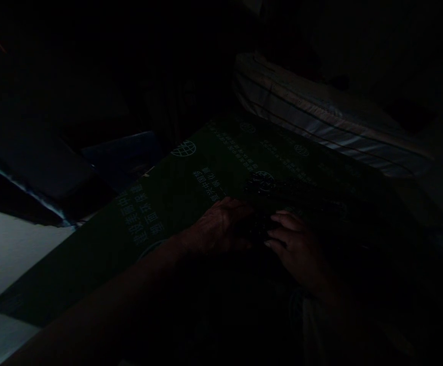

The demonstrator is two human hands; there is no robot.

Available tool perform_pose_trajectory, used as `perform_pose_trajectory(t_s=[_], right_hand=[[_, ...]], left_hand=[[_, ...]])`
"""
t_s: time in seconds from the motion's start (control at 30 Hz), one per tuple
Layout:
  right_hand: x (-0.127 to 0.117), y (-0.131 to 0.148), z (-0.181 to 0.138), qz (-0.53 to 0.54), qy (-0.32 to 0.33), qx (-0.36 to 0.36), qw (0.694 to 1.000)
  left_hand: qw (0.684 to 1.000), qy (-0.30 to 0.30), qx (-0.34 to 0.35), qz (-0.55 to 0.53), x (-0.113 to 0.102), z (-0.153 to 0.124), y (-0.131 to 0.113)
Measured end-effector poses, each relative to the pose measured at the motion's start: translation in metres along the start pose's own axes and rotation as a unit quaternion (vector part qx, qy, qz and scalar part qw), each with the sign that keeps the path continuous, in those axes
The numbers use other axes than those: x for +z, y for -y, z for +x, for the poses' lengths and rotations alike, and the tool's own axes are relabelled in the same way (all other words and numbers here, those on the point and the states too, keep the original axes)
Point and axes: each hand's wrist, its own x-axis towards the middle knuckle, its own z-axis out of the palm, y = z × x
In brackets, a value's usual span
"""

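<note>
Dimly lit, the dark speckled piece [258,224] lies between the two hands on the green board [176,190], well in from its left edge; its near edge is lost in shadow. The left hand [225,223] curls at one side, the right hand [293,236] bends its fingers over the other; whether either grips it firmly, I cannot tell. A similar speckled bundle [261,189] lies beyond, towards the far edge beside the padded cushion [320,119]. This looks like two-handed arranging or joining; continuing probably calls for one hand steadying while the other works.
</note>
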Motion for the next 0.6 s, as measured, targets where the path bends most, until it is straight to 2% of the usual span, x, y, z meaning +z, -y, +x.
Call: perform_pose_trajectory(t_s=[0.33, 0.6], right_hand=[[-0.0018, 0.0003, -0.0005, -0.021, 0.011, -0.008, 1.0], [0.0052, -0.002, -0.0061, -0.024, -0.017, -0.025, 0.999]], left_hand=[[1.0, 0.003, -0.009, -0.013, 0.0003, -0.0001, -0.0007], [1.0, 0.005, -0.005, -0.002, -0.0003, 0.0012, -0.0005]])
